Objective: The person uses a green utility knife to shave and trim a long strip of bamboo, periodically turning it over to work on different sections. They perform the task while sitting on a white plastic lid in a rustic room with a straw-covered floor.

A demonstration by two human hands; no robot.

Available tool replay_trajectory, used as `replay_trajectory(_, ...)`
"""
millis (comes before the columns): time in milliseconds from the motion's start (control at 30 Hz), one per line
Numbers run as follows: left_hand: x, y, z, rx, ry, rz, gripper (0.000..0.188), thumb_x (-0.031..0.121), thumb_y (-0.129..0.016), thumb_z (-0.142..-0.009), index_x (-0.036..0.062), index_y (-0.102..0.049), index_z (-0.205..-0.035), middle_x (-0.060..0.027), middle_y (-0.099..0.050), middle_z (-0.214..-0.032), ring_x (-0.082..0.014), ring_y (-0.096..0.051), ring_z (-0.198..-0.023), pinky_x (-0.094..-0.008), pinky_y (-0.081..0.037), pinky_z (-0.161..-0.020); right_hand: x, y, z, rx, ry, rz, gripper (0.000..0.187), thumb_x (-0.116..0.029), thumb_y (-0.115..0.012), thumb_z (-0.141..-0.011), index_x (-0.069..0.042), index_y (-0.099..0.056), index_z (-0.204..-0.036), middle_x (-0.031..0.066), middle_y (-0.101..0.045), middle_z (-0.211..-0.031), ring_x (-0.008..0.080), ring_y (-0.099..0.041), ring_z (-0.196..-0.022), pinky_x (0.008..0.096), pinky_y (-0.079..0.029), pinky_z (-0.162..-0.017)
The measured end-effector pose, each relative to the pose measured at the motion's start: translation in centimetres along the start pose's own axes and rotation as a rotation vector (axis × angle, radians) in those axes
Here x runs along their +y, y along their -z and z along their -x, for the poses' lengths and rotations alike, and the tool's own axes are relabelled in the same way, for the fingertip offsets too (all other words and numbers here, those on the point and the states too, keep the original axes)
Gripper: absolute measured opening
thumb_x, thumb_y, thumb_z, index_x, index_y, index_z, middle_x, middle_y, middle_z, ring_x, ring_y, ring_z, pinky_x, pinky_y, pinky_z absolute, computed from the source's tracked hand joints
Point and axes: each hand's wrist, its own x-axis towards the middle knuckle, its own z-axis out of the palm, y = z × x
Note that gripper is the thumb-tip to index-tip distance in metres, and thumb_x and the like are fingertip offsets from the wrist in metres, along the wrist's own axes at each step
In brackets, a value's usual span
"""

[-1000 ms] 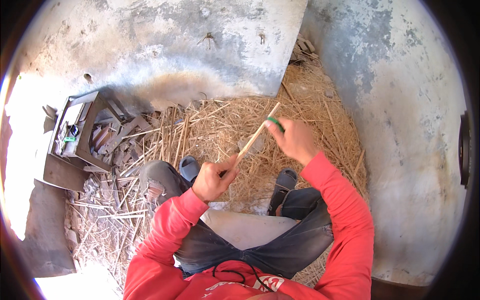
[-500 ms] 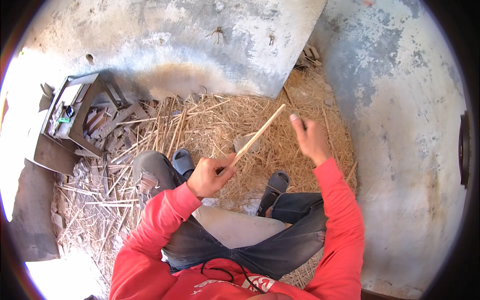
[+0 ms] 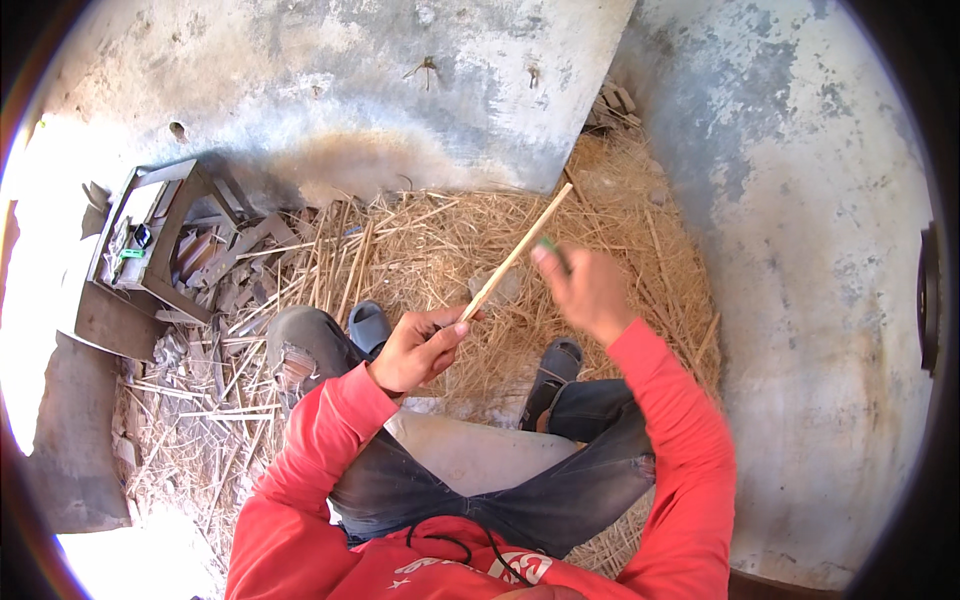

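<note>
My left hand point(image 3: 412, 350) is closed round the lower end of a pale wooden stick point(image 3: 518, 250), which slants up and to the right. My right hand point(image 3: 588, 290), slightly blurred, is closed just right of the stick's upper half. Between its thumb and fingers shows a small dark thing with a green end point(image 3: 546, 244); the fingers cover most of it, and its kind cannot be told. Whether that thing touches the stick is unclear.
Straw and shavings point(image 3: 440, 235) cover the floor round my sandals point(image 3: 552, 375). A worn wooden table frame point(image 3: 170, 240) with small items stands at the left, beside broken wood. Stained walls point(image 3: 800, 300) rise ahead and at the right.
My right hand has moved left and slightly up, closer to the stick. The stick stands a little steeper, while my left hand has barely moved.
</note>
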Motion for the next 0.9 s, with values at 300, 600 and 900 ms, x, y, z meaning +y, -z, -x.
replay_trajectory(300,0.9,-0.1,0.1,-0.051,0.084,0.116,0.043,0.03,-0.04,-0.112,-0.002,-0.054,-0.138,0.0064,-0.038,-0.055,-0.0039,-0.032,-0.04,-0.0205,-0.028,-0.042,-2.0,0.5,0.7,0.141,0.005,-0.231,0.071,-0.063,-0.043,-0.103,-0.001,-0.07,-0.08,0.0098,-0.052,-0.049,0.028,-0.055,-0.043,0.0417,-0.04,-0.044)
replay_trajectory(600,-0.8,-0.1,-0.2,0.023,0.015,-0.081,0.039,0.027,-0.041,-0.113,-0.001,-0.057,-0.134,0.008,-0.036,-0.059,-0.0034,-0.033,-0.047,-0.0229,-0.028,-0.046,-2.1,-1.3,1.2,-0.068,-0.038,-0.04,0.064,-0.057,-0.047,-0.103,-0.001,-0.07,-0.083,0.0208,-0.058,-0.057,0.0389,-0.062,-0.055,0.0485,-0.047,-0.054)
replay_trajectory(900,-0.4,0.1,-0.2,0.092,-0.021,-0.116,0.032,0.021,-0.045,-0.112,0.0,-0.059,-0.131,0.0088,-0.038,-0.06,-0.0022,-0.035,-0.051,-0.0231,-0.03,-0.048,-4.1,0.2,1.4,0.012,-0.052,-0.149,0.064,-0.056,-0.042,-0.105,-0.002,-0.075,-0.101,0.016,-0.059,-0.055,0.0362,-0.062,-0.053,0.0462,-0.048,-0.051)
